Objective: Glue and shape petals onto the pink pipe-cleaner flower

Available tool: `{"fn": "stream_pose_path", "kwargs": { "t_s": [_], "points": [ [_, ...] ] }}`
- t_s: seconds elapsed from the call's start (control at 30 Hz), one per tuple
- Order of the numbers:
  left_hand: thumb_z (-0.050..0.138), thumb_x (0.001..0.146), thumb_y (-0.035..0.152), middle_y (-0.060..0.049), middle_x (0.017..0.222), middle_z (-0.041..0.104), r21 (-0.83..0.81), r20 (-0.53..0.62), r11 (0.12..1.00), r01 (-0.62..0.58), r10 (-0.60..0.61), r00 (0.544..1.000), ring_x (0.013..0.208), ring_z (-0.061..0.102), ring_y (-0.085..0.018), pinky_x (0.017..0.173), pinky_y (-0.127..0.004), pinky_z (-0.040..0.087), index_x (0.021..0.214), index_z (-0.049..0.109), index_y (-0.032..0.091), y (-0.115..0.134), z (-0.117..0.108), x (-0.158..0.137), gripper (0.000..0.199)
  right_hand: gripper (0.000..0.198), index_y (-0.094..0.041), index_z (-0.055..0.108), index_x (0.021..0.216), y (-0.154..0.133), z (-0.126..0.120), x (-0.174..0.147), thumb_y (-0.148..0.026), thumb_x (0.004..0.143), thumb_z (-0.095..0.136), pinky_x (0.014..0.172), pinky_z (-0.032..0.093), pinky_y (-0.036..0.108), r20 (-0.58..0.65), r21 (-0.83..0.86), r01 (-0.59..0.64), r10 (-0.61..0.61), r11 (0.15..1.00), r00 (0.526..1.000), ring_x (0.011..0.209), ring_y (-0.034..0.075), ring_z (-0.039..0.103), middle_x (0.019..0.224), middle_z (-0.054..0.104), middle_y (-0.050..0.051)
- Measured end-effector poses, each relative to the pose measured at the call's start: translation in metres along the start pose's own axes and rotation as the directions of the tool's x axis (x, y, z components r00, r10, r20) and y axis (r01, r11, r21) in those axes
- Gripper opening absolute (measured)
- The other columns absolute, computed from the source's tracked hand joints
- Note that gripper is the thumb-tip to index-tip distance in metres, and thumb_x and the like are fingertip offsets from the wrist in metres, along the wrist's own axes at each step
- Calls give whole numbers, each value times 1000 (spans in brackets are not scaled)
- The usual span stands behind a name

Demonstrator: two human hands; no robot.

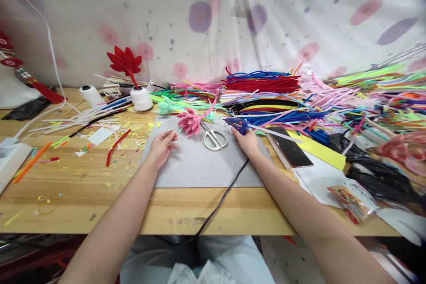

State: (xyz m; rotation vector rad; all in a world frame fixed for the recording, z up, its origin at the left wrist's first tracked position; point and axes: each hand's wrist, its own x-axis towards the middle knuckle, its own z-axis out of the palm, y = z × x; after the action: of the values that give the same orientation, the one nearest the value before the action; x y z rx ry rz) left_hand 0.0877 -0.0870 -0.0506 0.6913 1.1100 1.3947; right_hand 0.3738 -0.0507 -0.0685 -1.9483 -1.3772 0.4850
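Observation:
My right hand (248,141) is wrapped round a blue hot glue gun (240,124) at the right side of a grey cutting mat (196,171). A translucent glue stick (274,133) sticks out of the gun's back, and its black cord (229,188) runs over the table edge. My left hand (163,145) is pinched shut at the mat's left side; whatever it holds is too small to make out. Between the hands lie a pink pipe-cleaner flower (189,122) and scissors with pale handles (215,140). Mint-green flower pieces (164,105) rest behind.
Bundles of coloured pipe cleaners (262,84) line the back. A red flower (124,61) stands in a white thread spool (141,99). On the right are a phone (291,148), a yellow sheet (321,151) and a snack packet (353,199). A power strip (13,162) sits left.

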Motion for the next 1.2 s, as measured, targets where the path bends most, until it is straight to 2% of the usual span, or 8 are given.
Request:
{"fn": "stream_pose_path", "kwargs": {
  "t_s": [0.13,0.33,0.57,0.67,0.73,0.8,0.97,1.2],
  "points": [
    [76,55,28,0,72,59,18,-20,997,-75,76,997,61,55,-7,45,-16,48,77,61,13,-2,-2,0,31,56,-15,64,97,-10,-1,1,-63,75,45,73,44,37,14,-233,-27,31,972,999,92,31,61,93,66,17],
    [75,54,32,0,72,58,61,-58,991,-120,123,991,61,53,-8,46,-17,46,78,60,13,-5,0,2,34,60,-16,60,101,-4,-6,0,-67,74,43,71,43,35,85,-327,58,-32,943,996,94,29,59,95,62,15],
    [73,55,32,0,74,58,59,-90,983,-176,181,979,60,51,-8,46,-18,44,78,60,14,-2,6,5,32,44,-18,49,85,8,-32,-30,-60,71,54,74,39,34,-99,-407,319,-389,856,916,91,26,52,88,58,11],
    [72,57,33,0,74,58,101,-77,974,-202,210,975,60,50,-8,46,-18,43,77,61,15,-3,13,5,30,30,-21,47,71,-1,-25,-46,-50,78,51,62,35,29,113,-298,469,-457,831,882,71,19,51,71,55,4],
    [71,59,32,-1,73,58,162,-52,965,-206,217,975,61,49,-9,46,-19,41,76,62,15,-7,18,6,26,27,-21,47,66,-14,-10,-50,-43,81,49,60,33,27,267,-147,572,-525,807,808,66,16,50,67,55,2],
    [69,61,30,-1,73,59,256,-20,940,-227,240,971,62,49,-10,49,-19,40,74,63,15,-13,22,8,21,22,-21,49,66,-31,8,-47,-39,80,50,58,31,26,301,-10,575,-546,818,782,63,15,49,67,56,1],
    [67,65,26,-1,67,58,488,72,800,-348,360,930,63,47,-10,61,-22,39,71,68,17,-29,27,21,11,20,-20,53,65,-67,48,-23,-36,77,51,56,31,25,345,245,421,-484,873,804,57,13,47,62,54,-1],
    [67,65,31,-3,72,62,477,60,817,-324,338,939,67,51,-12,66,-24,40,74,70,17,-40,30,29,16,23,-19,59,74,-66,62,-28,-37,81,46,56,33,25,208,229,428,-473,875,856,59,12,50,66,59,0]
  ]
}}
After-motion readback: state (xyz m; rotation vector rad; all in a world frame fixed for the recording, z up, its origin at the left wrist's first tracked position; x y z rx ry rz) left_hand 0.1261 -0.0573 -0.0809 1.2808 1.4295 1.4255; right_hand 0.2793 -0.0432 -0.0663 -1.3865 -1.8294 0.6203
